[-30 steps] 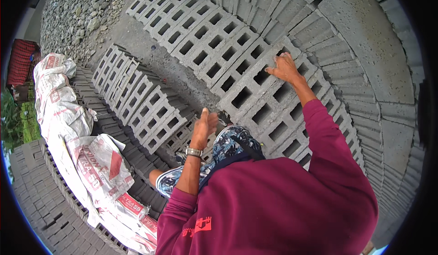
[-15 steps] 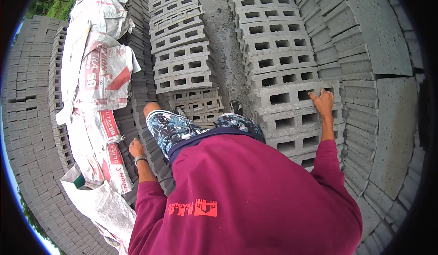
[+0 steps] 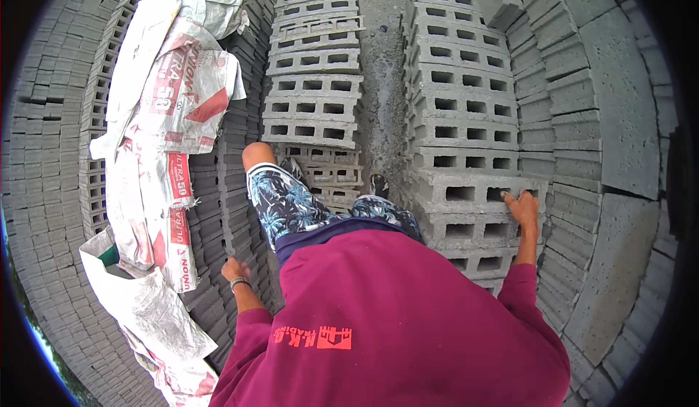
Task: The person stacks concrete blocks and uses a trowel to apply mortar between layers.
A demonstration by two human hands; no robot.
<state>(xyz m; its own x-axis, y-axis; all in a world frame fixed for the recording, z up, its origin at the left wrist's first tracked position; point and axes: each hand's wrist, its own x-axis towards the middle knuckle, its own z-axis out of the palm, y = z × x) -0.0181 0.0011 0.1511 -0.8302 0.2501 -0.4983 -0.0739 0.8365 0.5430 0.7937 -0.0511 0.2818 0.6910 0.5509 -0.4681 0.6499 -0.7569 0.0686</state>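
Observation:
My right hand (image 3: 523, 209) has its fingers hooked into the holes at the right end of a grey hollow concrete block (image 3: 480, 194). This block lies in the right-hand row, directly beside my body, with similar blocks below it and ahead of it. Curled in a loose fist, my left hand (image 3: 234, 269) hangs low at my left side. No object shows in it. A wristband (image 3: 239, 281) circles that wrist. Close beside the left hand stand tightly packed thin grey blocks (image 3: 211, 261); whether it touches them I cannot tell.
Another row of hollow blocks (image 3: 312, 95) runs ahead on the left. A narrow wet strip of ground (image 3: 382, 79) separates the two rows. White and red plastic sacks (image 3: 171, 108) drape over the stack at far left. A wall of stacked blocks (image 3: 571, 141) rises at right.
The view has shifted, so the rows appear farther right and lower. My right hand stays hooked in the block's holes. My left hand remains low at my side.

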